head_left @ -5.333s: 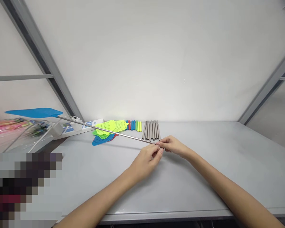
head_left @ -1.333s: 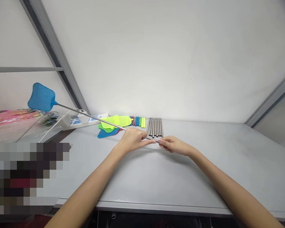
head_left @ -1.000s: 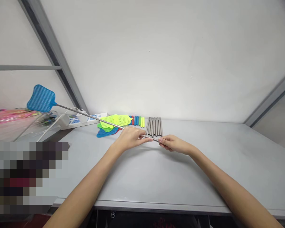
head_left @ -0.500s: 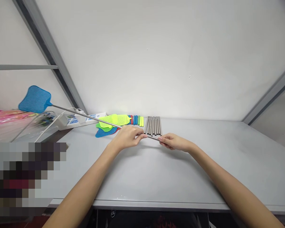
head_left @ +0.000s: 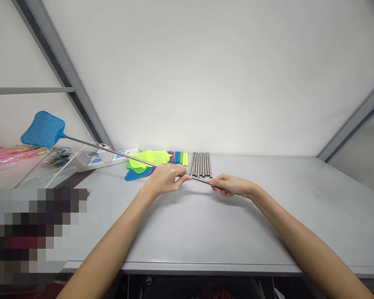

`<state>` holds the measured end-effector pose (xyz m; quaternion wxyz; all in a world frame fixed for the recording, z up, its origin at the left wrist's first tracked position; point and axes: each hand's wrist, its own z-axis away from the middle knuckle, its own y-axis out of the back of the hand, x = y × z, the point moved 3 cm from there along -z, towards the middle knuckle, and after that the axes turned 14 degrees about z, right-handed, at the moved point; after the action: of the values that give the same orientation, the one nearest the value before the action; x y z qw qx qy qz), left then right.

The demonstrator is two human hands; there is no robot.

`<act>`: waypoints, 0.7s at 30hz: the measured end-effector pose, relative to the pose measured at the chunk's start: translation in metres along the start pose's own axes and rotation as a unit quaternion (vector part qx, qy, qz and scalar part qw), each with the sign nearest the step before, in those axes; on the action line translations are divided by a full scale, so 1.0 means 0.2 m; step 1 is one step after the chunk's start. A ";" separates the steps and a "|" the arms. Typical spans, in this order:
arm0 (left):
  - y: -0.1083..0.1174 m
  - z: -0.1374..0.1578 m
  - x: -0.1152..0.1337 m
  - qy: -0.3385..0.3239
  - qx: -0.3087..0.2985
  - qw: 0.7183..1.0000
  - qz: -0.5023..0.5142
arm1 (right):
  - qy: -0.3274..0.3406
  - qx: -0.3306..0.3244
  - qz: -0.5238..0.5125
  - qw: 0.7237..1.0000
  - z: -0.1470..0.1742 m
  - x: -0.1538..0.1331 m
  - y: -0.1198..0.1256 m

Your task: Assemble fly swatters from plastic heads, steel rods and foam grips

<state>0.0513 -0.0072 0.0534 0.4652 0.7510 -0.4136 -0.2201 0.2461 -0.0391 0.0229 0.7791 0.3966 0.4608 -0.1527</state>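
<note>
A fly swatter with a blue slotted head (head_left: 44, 129) and a thin metal rod (head_left: 112, 152) slants across the table, its head raised at the left. My left hand (head_left: 166, 177) is closed around the rod, thumb pointing right. Farther along, my right hand (head_left: 229, 185) grips the rod's lower part, and a dark end shows past it near the wrist. Just behind my hands lies a row of several metal tubes (head_left: 200, 165). Left of them are several coloured grips (head_left: 181, 158) in blue, red, green and yellow, and stacked swatter heads (head_left: 148, 160), mostly yellow, green and blue.
A white power strip (head_left: 121, 154) with plugs and cables lies at the back left. Beyond the left edge are pink items in clear plastic (head_left: 15, 155). A white wall (head_left: 205, 83) closes off the back of the grey table (head_left: 205, 232). The lower left is pixelated.
My right hand has shifted slightly right, widening the gap between my hands. A dark end of the swatter now shows beside the right wrist. The blue head sits slightly farther left.
</note>
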 end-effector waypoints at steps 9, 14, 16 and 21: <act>0.02 0.01 -0.06 0.033 0.010 0.999 0.016 | 0.002 0.003 0.024 1.000 0.01 0.03 0.04; 0.04 0.02 -0.09 0.057 0.017 0.998 0.026 | -0.001 0.006 0.036 0.999 0.02 0.05 0.06; 0.05 0.02 -0.10 0.068 0.017 0.997 0.027 | -0.004 0.013 0.045 0.999 0.02 0.05 0.06; 0.05 0.03 -0.12 0.080 0.026 0.996 0.024 | -0.013 0.029 0.057 0.998 0.03 0.05 0.08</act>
<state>0.0283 0.0073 0.0581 0.4823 0.7679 -0.3987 -0.1373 0.2645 -0.0328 0.0234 0.7806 0.4428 0.4227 -0.1261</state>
